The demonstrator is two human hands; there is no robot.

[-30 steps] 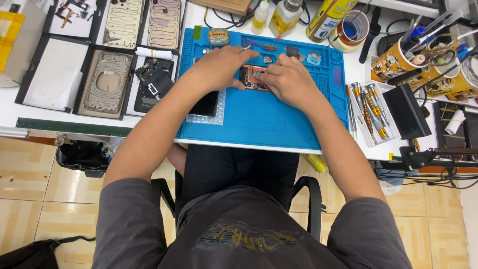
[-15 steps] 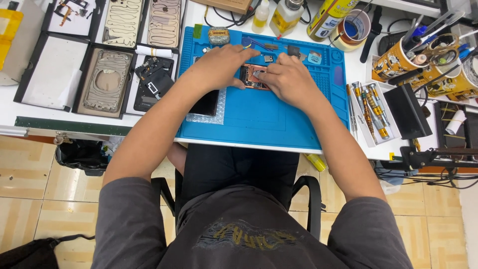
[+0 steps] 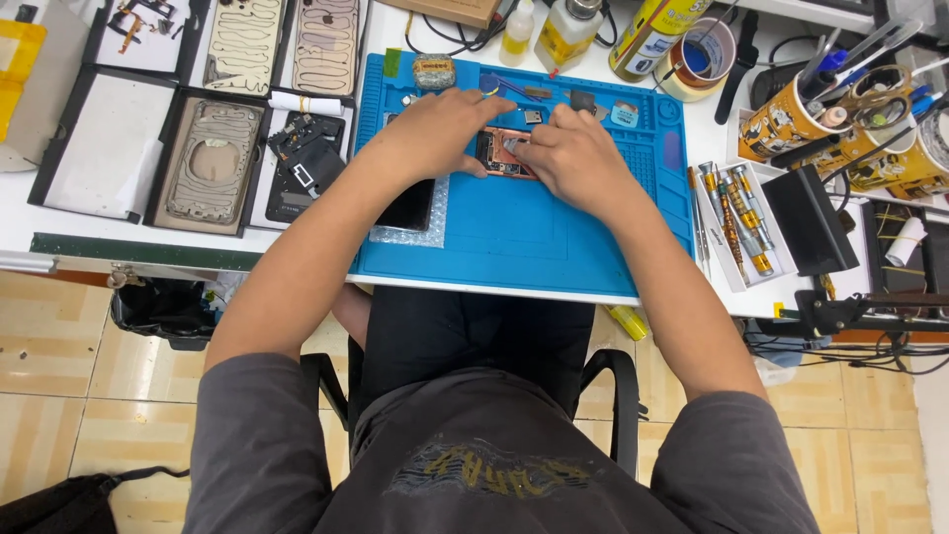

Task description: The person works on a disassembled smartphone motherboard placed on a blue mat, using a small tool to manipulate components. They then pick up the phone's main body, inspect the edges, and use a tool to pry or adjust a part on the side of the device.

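Note:
An opened phone body [image 3: 499, 155] with an orange frame lies on the blue work mat [image 3: 534, 237]. My left hand [image 3: 440, 129] rests on its left side, fingers curled over the top edge. My right hand [image 3: 568, 158] covers its right side, fingertips pressed onto the inner parts; whether it holds a small tool is hidden. A black screen panel [image 3: 407, 206] lies on bubble wrap under my left forearm.
Black trays [image 3: 213, 163] with phone back covers and parts sit left of the mat. Bottles [image 3: 565, 28], tape rolls [image 3: 700, 54] and cups of tools [image 3: 791, 119] line the back. A white tray of screwdrivers [image 3: 736, 222] and a black block [image 3: 806, 220] are at right.

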